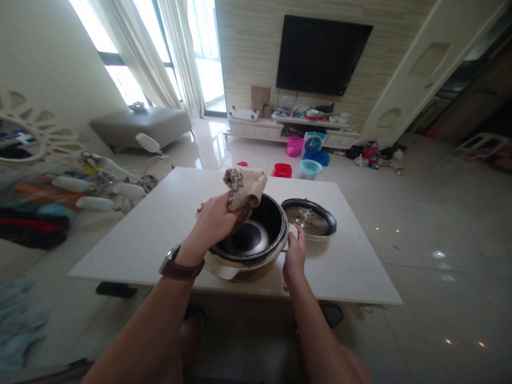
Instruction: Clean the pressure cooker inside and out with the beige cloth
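My forearms reach forward from the near edge, a brown-strapped watch on my left wrist. My left hand is closed on a bunched, patterned beige cloth, fingers and thumb pinching its folds over the far left part of the pot — whether the cloth touches the inner wall, I cannot tell. My right hand is curled about the white handle on the pot's right side, its fingertips partly hidden. The pot sits near the front edge of the white table, its mouth open, the inside dark with a shiny round bottom. Just right of it lies a lid with a knob on top.

Beyond the table, a red basket and a pale blue basket stand on the floor, a pink basket behind them. Farther off are a grey bench, a low white cabinet and — up on the wall — a black television.
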Tool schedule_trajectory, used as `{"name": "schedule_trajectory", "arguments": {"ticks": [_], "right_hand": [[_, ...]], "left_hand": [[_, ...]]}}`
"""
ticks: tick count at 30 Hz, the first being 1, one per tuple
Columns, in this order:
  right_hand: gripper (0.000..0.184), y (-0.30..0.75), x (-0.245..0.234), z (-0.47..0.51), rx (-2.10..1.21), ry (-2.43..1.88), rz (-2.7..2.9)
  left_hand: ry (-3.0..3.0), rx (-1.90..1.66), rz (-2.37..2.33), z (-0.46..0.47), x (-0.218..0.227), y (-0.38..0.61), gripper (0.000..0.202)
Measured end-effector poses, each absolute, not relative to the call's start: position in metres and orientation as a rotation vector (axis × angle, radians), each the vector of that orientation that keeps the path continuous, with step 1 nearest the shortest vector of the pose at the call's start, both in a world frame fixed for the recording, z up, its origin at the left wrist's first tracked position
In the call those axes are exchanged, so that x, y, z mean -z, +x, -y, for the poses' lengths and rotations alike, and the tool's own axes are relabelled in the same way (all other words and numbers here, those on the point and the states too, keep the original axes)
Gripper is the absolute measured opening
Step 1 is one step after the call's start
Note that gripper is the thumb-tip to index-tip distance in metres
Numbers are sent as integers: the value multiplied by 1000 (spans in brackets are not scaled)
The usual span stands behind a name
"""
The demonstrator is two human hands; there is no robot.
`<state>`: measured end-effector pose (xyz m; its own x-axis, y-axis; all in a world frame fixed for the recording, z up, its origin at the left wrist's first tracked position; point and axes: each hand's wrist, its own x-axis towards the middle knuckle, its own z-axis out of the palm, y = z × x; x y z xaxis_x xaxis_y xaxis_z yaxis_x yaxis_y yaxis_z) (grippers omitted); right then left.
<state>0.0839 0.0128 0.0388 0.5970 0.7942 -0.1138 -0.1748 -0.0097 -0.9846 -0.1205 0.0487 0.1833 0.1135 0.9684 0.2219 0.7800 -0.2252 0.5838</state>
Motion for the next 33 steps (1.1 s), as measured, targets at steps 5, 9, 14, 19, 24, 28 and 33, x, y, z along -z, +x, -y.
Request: {"name": "schedule_trajectory", "arguments": {"ticks": [5,9,14,19,24,28,33], "right_hand": [[51,85,-36,-13,-841,-1374,575],[51,85,-35,-13,-844,-1372,573],[53,84,-38,-14,-847,-1360,562],[54,83,-40,-14,-871,-1368,545],[52,83,-39,-13,-827,-1357,567],[55,84,-36,-14,-846,-1365,562],[58,86,-34,-14,-852,-1370,568]], "left_hand": [[2395,-248,-1568,-36,-188,-118,26],[2332,-10,-1390,-30,-186,-109,24],[2379,81,-1367,-26,-184,-99,16],[2487,60,-1350,-24,-175,-85,19],[2462,-11,-1355,-25,-165,-77,19],[2353,-100,-1421,-25,-157,-70,20],[2139,-361,-1459,-30,-145,-63,18]]}}
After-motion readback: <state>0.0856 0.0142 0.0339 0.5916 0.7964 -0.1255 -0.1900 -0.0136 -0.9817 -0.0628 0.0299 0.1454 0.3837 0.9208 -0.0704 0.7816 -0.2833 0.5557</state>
